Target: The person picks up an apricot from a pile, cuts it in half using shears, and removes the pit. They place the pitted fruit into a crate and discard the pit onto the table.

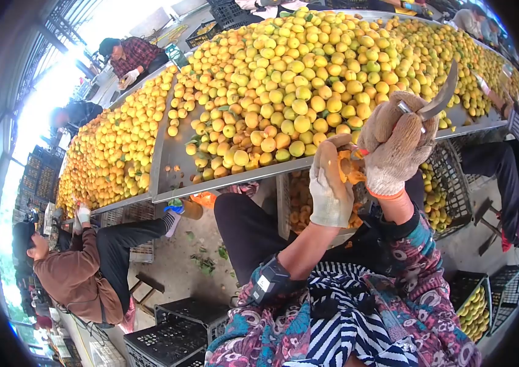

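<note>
Two gloved hands are raised over a crate, just in front of a metal table heaped with yellow apricots (308, 79). In my left hand (329, 186), an orange apricot (350, 168) looks split open, its flesh facing the right hand. My right hand (397, 144) is closed around a curved knife (444, 92); the blade points up and away from the fruit. Most of the knife's handle is hidden by the fingers. Both gloves look stained, and the two hands nearly touch at the apricot.
Below the hands stands a crate (281, 205) with orange apricot pieces. A black crate (460, 194) of whole apricots is to its right. The table's metal edge (235, 180) crosses in front. Black crates (170, 339) sit lower left. A person in brown (79, 275) works at left.
</note>
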